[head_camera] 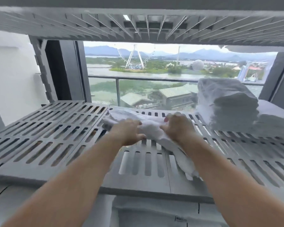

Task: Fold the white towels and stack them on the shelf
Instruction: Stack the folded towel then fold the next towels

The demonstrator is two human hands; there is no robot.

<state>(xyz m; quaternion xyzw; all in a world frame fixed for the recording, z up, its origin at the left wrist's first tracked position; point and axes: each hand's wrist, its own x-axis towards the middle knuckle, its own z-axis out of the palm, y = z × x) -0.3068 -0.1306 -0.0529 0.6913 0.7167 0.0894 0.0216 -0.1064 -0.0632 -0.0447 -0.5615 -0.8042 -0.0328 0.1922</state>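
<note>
While between left hand (129,131) and right hand (177,128) — white towel (152,126), bunched, rope-like

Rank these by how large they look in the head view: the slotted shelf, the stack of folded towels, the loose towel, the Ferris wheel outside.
1. slotted shelf
2-3. stack of folded towels and loose towel: look much alike, so unranked
4. Ferris wheel: smallest here, though only because it is far off

shelf (47,128): grey, slotted | towel (152,125): crumpled, centre, one end trailing toward front edge | stack (228,102): folded towels, right rear
</note>
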